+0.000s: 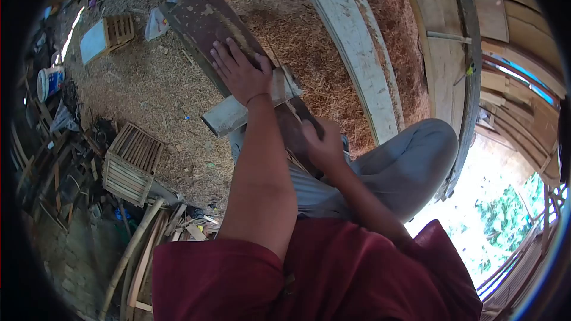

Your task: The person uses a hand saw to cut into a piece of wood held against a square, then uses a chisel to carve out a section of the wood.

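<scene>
A long brown board (205, 21) with peeling paint slants from the upper left toward my lap. My left hand (241, 74) lies on it palm down, fingers stretched out and the thumb apart. Under that wrist a pale, worn piece of wood (229, 114) crosses the board. My right hand (324, 145) is closed beside the board's near end, above my lap. A dark, narrow piece (304, 110) runs up from its fingers along the board's right edge; I cannot tell what it is.
Wood shavings (184, 95) cover the ground. Long whitish planks (345, 41) curve past on the right, beside a large wooden panel (441, 71). Slatted crates (134, 163) and a white bucket (50, 83) stand left, near scrap wood (143, 255).
</scene>
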`<action>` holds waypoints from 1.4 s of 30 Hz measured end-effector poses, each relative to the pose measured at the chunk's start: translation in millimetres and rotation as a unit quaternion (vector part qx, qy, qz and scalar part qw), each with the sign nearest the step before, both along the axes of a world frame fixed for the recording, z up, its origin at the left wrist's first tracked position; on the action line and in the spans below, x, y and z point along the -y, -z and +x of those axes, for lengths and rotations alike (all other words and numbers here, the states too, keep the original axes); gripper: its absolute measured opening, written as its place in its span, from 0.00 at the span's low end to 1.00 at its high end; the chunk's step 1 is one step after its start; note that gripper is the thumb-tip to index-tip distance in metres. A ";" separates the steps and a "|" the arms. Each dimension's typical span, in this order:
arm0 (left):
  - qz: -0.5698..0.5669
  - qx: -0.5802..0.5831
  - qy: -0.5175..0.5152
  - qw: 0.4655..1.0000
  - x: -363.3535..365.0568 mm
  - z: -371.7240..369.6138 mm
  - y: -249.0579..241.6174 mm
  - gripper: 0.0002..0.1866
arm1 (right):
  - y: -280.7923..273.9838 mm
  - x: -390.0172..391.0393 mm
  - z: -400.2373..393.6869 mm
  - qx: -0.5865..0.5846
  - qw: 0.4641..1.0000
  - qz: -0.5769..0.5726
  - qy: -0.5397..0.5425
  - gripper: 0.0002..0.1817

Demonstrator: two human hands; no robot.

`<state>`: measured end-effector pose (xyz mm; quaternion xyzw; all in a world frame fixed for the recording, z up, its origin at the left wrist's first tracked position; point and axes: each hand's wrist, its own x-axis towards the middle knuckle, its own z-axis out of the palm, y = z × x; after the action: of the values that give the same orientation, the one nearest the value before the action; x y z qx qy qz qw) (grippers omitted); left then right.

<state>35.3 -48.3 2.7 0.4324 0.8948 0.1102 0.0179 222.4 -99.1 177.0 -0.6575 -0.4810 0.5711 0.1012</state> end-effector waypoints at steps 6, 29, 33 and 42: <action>-0.010 0.003 0.006 1.000 -0.4 -0.4 -0.6 0.43 | -30.5 8.9 13.1 -0.016 0.999 -0.042 0.025 0.20; 0.001 -0.002 0.006 1.000 -1.3 -0.3 -1.4 0.43 | -25.0 6.4 6.4 -0.014 0.999 0.015 0.026 0.19; 0.003 -0.005 0.007 1.000 0.9 0.0 0.3 0.43 | 22.7 -11.4 -10.4 0.025 1.000 -0.007 -0.006 0.16; -0.013 -0.002 0.002 1.000 1.3 1.3 -2.2 0.42 | 14.9 -15.9 -14.1 -0.014 0.998 -0.051 0.025 0.12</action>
<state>36.6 -49.6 4.9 0.4338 0.8954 0.0981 0.0220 208.3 -83.2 162.0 -0.6655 -0.4332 0.6014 0.0880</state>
